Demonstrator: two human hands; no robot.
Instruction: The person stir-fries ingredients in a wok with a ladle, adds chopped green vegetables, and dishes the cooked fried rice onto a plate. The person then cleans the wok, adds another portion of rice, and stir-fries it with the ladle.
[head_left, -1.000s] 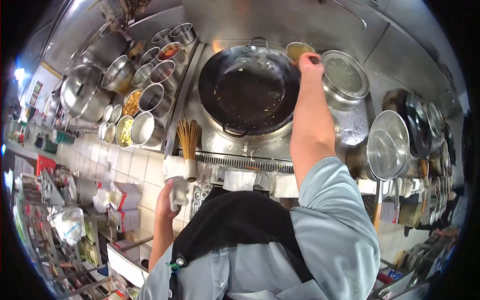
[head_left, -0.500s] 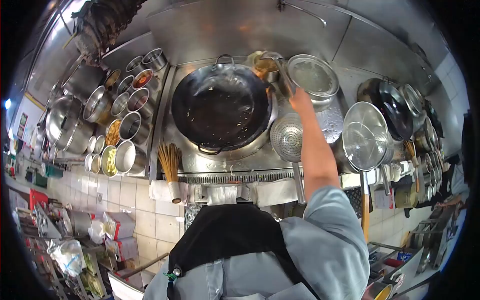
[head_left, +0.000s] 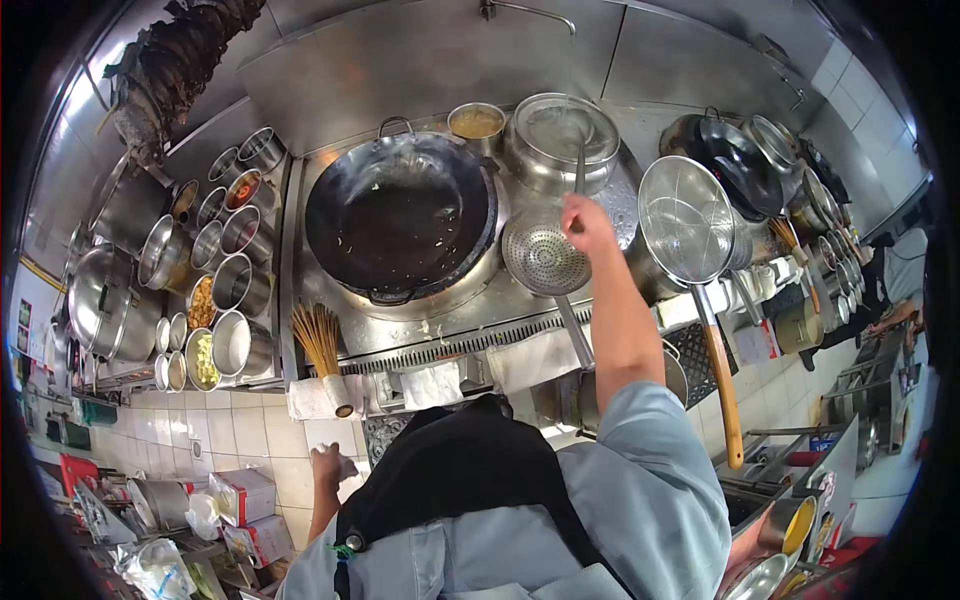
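Note:
My right hand (head_left: 590, 222) is closed around the handle of a ladle (head_left: 580, 165). The ladle reaches over the large steel pot (head_left: 545, 172) at the back of the stove, its bowl end in the cloudy water. A perforated skimmer (head_left: 547, 252) lies just below that hand. Low on the left, my left hand (head_left: 326, 466) hangs beside the apron with curled fingers; a small greyish thing shows at it, too blurred to name. The black wok (head_left: 400, 215) sits on the burner with small bits scattered inside.
A small pot of yellowish liquid (head_left: 477, 122) stands behind the wok. A faucet (head_left: 535, 12) juts from the wall. Several steel containers (head_left: 240, 285) line the left side. A bamboo brush (head_left: 320, 345) rests at the front edge. A wire strainer (head_left: 686, 220) lies at right.
My right hand has brought the ladle from the small yellowish pot to the large water pot. My left hand has come into view at lower left. The whole view has shifted.

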